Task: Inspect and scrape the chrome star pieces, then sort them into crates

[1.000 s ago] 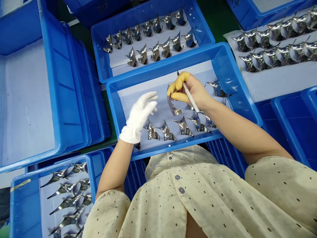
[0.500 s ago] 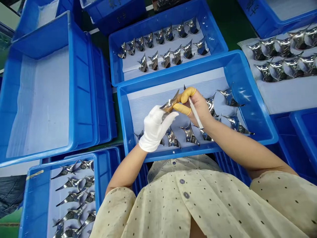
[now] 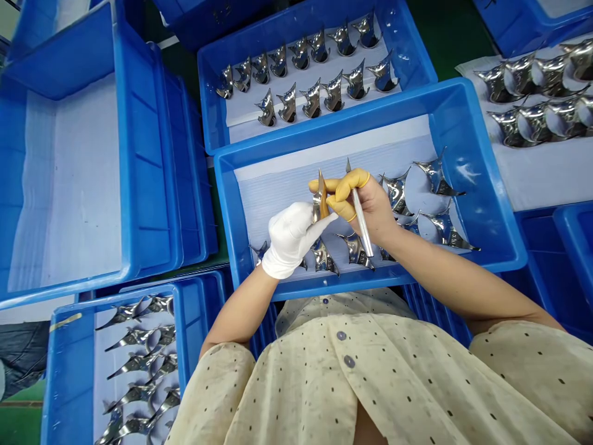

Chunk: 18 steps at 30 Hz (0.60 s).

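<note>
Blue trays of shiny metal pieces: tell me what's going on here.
A person holds a polished metal piece upright above a blue tray. The left hand, in a white glove, touches it. The right hand, with yellow finger cots, pinches it while also gripping a slim pen-like tool. More metal pieces lie on a white sheet in that tray, and others fill the neighbouring tray.
</note>
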{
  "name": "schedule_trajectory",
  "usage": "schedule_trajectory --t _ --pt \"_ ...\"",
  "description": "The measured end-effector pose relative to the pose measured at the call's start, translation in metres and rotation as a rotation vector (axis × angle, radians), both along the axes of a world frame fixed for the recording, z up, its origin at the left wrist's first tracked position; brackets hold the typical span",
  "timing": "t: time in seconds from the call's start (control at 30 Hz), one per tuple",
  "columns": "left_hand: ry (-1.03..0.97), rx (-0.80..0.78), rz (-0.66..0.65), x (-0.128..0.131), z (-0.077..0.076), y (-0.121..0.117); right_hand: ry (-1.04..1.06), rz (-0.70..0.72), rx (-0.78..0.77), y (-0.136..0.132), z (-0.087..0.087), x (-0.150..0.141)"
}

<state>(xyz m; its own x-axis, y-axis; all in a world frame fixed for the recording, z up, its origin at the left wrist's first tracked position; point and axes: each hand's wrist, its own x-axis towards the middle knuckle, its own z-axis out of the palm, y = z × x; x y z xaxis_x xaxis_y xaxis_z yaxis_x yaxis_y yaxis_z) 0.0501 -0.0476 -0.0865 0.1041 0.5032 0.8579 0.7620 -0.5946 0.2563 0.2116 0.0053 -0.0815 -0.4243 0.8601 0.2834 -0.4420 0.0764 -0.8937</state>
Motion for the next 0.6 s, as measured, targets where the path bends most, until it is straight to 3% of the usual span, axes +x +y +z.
schedule_trajectory --t 0.3,0.6 --pt "-0.117 -0.146 -0.053 -0.002 0.005 -0.005 0.029 0.001 0.037 0.003 0.003 0.001" --pt "-0.166 -0.12 -0.036 -0.006 0.004 0.002 -0.095 -0.213 0.252 0.009 0.007 0.004"
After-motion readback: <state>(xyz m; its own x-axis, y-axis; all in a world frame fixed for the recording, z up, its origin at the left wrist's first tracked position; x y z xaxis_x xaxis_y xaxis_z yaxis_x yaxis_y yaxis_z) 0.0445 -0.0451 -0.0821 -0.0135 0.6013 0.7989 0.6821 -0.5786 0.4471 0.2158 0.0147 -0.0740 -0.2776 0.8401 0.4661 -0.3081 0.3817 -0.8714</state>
